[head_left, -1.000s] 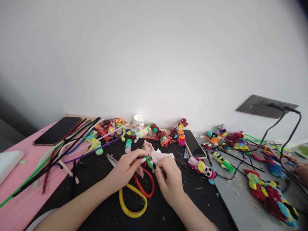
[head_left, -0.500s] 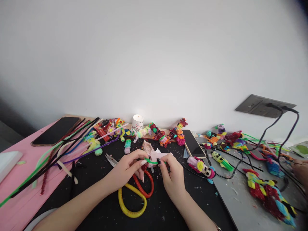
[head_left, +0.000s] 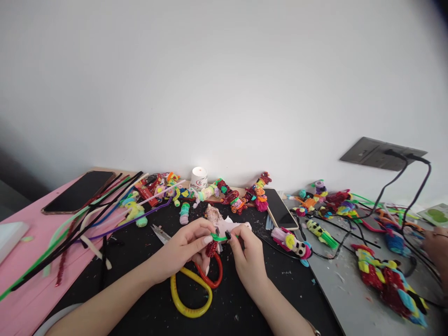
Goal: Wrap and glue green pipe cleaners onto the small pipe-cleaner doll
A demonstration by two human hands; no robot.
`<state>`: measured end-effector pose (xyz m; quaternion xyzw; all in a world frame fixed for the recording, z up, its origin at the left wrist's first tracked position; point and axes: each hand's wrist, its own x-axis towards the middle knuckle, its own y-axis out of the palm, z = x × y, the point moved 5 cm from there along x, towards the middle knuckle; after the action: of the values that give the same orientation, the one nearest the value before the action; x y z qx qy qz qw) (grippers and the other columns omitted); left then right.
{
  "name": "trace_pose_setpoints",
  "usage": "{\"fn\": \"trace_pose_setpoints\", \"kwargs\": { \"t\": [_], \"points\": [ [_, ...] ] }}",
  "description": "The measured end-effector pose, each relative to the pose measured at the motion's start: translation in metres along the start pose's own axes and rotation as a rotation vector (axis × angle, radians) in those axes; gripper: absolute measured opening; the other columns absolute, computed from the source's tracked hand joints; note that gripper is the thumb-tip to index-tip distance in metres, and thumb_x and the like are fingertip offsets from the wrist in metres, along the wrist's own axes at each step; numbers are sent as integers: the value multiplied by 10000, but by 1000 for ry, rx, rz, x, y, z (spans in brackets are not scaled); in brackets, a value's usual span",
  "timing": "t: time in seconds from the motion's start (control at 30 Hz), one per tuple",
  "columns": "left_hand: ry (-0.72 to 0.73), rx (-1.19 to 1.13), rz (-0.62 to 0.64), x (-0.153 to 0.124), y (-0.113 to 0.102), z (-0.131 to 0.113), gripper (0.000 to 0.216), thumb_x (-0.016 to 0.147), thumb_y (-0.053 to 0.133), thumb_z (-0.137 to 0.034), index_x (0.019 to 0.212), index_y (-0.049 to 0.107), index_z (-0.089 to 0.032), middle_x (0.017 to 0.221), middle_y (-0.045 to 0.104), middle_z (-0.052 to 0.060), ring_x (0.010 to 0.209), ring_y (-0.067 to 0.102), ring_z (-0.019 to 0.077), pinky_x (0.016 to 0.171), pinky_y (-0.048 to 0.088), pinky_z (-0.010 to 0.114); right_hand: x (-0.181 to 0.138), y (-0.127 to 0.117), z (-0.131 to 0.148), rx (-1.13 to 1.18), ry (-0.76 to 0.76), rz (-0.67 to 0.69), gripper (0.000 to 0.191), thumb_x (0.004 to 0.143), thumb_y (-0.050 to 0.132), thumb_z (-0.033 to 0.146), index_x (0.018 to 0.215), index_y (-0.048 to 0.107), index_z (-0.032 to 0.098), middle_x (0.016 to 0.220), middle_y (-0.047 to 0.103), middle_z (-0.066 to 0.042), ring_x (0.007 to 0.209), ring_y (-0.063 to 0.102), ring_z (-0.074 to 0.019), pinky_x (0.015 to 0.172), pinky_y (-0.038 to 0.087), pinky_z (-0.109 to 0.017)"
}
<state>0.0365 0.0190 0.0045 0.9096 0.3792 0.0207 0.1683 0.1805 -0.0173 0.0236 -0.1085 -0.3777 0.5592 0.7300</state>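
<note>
Bridging the small gap between the hands, a short green fuzzy strip (head_left: 220, 238) is running roughly level above the black work surface (head_left: 287, 294). The left hand (head_left: 187, 243) is pinching one end between thumb and forefinger; the right hand (head_left: 249, 249) is pinching the other the same way. Red tinsel (head_left: 211, 249) is showing just below the left thumb, though I cannot tell whether those lower fingers are gripping it. Scissors (head_left: 187, 311) are lying partly beneath the left hand.
</note>
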Motion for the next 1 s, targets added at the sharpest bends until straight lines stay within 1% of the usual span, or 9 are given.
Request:
{"fn": "trace_pose_setpoints", "kwargs": {
  "t": [0.27,0.37,0.47,0.6,0.7,0.83,0.9,1.0],
  "points": [
    [-50,-200,82,-1,10,4,116,876,551,-317,907,486,-226,701,556,-53,475,593,72,466,503,187,-4,6,-1,40,33,31,201,879,451,216,684,486,186,634,529,-4,604,484,-150,549,353,-248],
    [-59,-226,90,-1,11,4,109,879,548,-316,912,485,-232,711,567,-51,475,591,69,462,499,185,-4,8,-2,46,40,45,202,886,445,218,692,490,186,641,534,-5,611,486,-152,553,356,-249],
    [-52,-205,44,-1,9,3,110,888,531,-321,939,497,-229,714,585,-39,477,587,67,479,492,184,-3,6,-2,74,43,33,215,903,429,237,704,491,186,652,542,-5,612,488,-148,563,369,-248],
    [-45,-168,-73,1,2,1,189,859,574,-336,1001,528,-220,700,596,-24,531,605,94,544,516,226,0,3,0,117,47,17,240,927,400,271,732,509,184,668,552,-4,602,487,-139,568,383,-243],
    [-22,-161,-105,1,-1,0,241,828,610,-341,1023,562,-209,754,607,1,595,621,116,579,528,251,0,2,0,115,48,14,247,929,397,271,730,513,183,663,554,-2,591,488,-135,560,382,-237],
    [39,-79,-141,2,-2,-2,310,729,716,-259,1000,576,-209,897,596,0,559,598,82,534,510,222,-1,2,0,82,44,-3,244,919,417,267,704,496,184,624,524,14,558,469,-127,531,354,-225],
    [58,-9,-163,2,-3,-3,321,707,730,-229,984,570,-205,883,593,-9,519,577,67,515,504,216,-2,3,1,80,38,13,232,914,428,255,705,498,182,620,520,17,556,467,-123,527,344,-221],
    [89,86,-198,2,-6,-3,250,756,680,-240,976,567,-203,849,585,-15,503,579,71,510,512,223,-2,4,2,95,24,44,211,904,446,236,708,501,180,606,508,25,543,458,-116,515,327,-215]
  ]
}}
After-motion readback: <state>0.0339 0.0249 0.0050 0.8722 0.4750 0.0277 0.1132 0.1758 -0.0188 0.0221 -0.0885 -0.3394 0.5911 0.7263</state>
